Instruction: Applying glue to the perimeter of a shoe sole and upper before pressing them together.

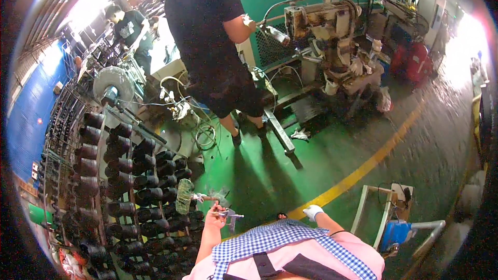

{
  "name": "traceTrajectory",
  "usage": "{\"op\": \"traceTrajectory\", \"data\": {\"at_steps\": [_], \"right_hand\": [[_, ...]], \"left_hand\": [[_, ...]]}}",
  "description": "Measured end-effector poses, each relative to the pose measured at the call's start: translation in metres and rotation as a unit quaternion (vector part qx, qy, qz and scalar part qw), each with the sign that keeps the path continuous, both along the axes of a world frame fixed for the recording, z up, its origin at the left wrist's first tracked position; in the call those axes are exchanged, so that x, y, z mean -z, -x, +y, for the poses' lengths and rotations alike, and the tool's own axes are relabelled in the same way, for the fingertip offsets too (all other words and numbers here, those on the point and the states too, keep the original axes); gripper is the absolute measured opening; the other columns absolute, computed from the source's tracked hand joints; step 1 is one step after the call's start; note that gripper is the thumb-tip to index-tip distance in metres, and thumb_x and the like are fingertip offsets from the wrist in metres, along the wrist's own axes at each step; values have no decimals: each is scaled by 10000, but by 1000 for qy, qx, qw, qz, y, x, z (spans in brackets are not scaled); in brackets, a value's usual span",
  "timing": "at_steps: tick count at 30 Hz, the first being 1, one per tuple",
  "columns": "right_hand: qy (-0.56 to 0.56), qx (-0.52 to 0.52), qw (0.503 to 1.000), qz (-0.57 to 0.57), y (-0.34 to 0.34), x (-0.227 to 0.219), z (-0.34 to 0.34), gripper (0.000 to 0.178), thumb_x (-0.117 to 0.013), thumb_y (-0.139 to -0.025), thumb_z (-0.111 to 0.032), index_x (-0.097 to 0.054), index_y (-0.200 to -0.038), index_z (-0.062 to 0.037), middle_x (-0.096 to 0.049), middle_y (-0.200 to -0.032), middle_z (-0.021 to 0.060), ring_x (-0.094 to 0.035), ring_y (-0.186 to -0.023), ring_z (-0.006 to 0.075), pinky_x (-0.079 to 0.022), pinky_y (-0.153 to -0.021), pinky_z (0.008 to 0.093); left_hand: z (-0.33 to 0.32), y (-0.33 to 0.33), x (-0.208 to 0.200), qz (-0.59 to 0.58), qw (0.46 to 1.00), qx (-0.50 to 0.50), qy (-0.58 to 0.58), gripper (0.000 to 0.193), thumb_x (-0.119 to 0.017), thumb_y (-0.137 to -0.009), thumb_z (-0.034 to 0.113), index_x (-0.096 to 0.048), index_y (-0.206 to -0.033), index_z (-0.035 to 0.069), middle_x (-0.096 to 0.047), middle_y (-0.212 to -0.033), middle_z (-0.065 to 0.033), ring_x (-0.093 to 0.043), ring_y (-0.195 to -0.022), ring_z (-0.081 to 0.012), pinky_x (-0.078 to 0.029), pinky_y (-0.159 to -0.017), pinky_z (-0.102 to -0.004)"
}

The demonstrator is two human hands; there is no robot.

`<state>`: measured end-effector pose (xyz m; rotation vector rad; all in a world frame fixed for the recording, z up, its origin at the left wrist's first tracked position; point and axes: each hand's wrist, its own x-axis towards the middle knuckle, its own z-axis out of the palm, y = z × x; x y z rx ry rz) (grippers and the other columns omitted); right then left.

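Observation:
My bare left hand (pixel 214 218) is closed round a small metal tool (pixel 232 214) that looks like a spray gun. Just beyond its fingertips is a brush (pixel 184 196) with a wide greenish head. The brush's brownish handle points toward this hand; whether the fingers also grip it cannot be made out. My right hand (pixel 313 212), in a white glove, hangs low on the right side of my checked apron (pixel 275 234). Nothing shows in it, and its fingers look loosely extended. Rows of black boot-like pieces (pixel 120 186) stand on racks close to my left hand.
A person in black (pixel 205 36) stands ahead, beside a worn machine (pixel 332 31). Another person (pixel 129 33) works at the far left, past a round fan (pixel 114 85). Hoses (pixel 205 136) and a metal bar (pixel 280 132) lie low ahead. A pale frame (pixel 360 210) stands at right.

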<state>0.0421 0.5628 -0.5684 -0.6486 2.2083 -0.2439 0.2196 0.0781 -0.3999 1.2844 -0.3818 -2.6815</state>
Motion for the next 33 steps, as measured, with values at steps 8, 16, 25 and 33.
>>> {"op": "traceTrajectory", "data": {"at_steps": [8, 16, 25, 33], "right_hand": [[6, 78, 996, -37, 0, -6, -8, 468, -573, -944, -480, -761, -1125, -92, -731, -1143, 186, -709, -1044, 337, -537, -943, 441], [-35, 145, 986, -73, -11, 4, -5, 532, -572, -924, -497, -724, -1196, -66, -669, -1278, 218, -627, -1211, 368, -501, -1021, 443], [-22, 282, 950, -133, -7, 0, -5, 563, -611, -897, -520, -721, -1187, -50, -682, -1258, 214, -640, -1192, 372, -504, -1020, 432], [-9, 81, 996, -42, 4, 16, -2, 533, -602, -918, -497, -715, -1207, -63, -699, -1227, 202, -659, -1157, 367, -525, -987, 437]], "left_hand": [[-5, 2, 0, -13, 1000, 4, 9, 107, -680, -975, 231, -719, -950, 134, -684, -720, -39, -676, -676, -258, -612, -715, -430], [-5, -1, 0, -6, 1000, 6, 9, 132, -644, -1000, 223, -708, -943, 122, -671, -703, -42, -662, -648, -220, -607, -748, -391], [-5, -1, 5, 1, 1000, -1, 7, 161, -592, -1025, 220, -726, -1011, 131, -658, -725, -15, -672, -676, -189, -613, -771, -395], [-6, 6, 7, -31, 999, -25, -2, 154, -577, -1034, 213, -699, -1095, 142, -673, -770, -5, -695, -713, -176, -617, -793, -399]]}}
